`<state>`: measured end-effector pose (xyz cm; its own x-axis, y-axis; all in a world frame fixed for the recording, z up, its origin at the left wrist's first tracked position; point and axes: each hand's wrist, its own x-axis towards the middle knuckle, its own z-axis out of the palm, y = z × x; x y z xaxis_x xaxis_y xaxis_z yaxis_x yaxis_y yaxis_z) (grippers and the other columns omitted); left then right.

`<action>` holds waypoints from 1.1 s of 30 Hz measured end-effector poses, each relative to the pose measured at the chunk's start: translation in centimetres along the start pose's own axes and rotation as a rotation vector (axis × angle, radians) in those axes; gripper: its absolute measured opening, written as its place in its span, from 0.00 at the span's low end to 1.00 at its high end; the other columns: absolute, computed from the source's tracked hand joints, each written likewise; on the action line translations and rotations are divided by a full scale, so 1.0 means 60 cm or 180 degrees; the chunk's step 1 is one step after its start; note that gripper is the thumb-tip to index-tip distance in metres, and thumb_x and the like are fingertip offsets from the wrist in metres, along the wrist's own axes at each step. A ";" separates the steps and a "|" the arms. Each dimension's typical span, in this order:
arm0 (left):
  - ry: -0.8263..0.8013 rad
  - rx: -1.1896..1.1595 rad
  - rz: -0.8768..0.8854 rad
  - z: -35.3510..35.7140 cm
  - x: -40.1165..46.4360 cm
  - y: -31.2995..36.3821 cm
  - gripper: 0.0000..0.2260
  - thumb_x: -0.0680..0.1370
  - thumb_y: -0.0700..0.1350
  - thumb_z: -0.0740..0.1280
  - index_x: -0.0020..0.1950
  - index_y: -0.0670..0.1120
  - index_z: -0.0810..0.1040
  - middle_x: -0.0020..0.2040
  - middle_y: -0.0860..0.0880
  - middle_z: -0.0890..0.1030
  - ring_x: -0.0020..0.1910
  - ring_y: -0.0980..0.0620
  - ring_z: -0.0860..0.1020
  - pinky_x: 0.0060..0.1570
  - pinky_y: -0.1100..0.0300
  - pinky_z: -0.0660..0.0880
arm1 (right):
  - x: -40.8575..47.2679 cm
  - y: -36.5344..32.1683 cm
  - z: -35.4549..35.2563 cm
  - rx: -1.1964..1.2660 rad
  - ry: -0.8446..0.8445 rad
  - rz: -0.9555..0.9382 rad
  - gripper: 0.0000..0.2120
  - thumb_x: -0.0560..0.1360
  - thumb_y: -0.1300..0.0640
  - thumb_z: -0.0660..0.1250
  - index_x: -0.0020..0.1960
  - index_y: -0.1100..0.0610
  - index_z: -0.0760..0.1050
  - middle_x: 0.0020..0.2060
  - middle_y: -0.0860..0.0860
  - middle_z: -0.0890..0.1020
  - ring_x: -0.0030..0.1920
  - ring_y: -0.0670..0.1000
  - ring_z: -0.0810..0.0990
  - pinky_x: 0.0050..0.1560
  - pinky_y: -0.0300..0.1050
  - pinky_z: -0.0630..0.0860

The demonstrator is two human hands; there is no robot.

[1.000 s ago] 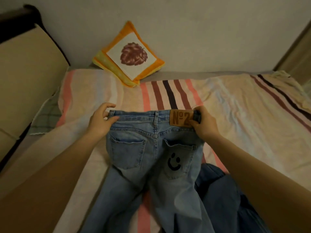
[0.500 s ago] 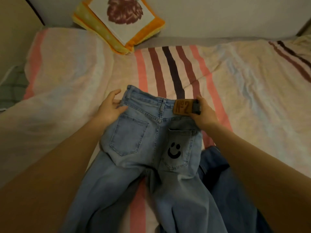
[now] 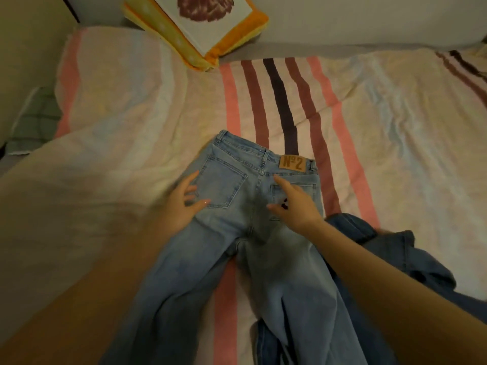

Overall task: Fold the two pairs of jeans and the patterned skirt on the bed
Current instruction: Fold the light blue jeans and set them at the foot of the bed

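Note:
Light blue jeans (image 3: 237,248) lie back side up on the striped bed cover (image 3: 395,133), waistband away from me, legs running toward me. A tan "No2" patch sits on the waistband. My left hand (image 3: 184,204) rests flat with spread fingers on the left back pocket. My right hand (image 3: 292,204) lies flat with straight fingers over the right back pocket, hiding most of its black smiley. Dark blue jeans (image 3: 395,254) lie crumpled at the right, partly under my right forearm. I see no patterned skirt.
An orange and white cushion (image 3: 210,25) with a berry picture leans at the wall behind the bed. A beige padded panel (image 3: 23,48) stands at the far left, with green checked cloth (image 3: 34,122) below it. The bed cover stretches wide to the right.
Both hands have let go of the waistband corners and moved down onto the back pockets, fingers now flat. The jeans lie flatter and the view has tilted further down.

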<state>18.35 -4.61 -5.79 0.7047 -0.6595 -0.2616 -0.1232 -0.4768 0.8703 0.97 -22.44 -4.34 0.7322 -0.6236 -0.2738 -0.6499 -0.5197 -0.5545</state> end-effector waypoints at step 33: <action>0.1236 -0.1689 -0.0864 -0.007 -0.146 -0.182 0.25 0.68 0.36 0.74 0.58 0.58 0.74 0.45 0.44 0.82 0.47 0.47 0.82 0.47 0.53 0.79 | 0.171 -0.224 0.226 -0.0401 0.0464 -0.0762 0.15 0.73 0.73 0.57 0.56 0.61 0.71 0.44 0.61 0.76 0.46 0.62 0.76 0.38 0.55 0.73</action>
<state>13.79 6.63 -12.84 0.8726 -0.2557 -0.4162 0.3792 -0.1825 0.9071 19.97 -13.92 -10.31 0.8366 -0.5472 -0.0264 -0.4893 -0.7246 -0.4853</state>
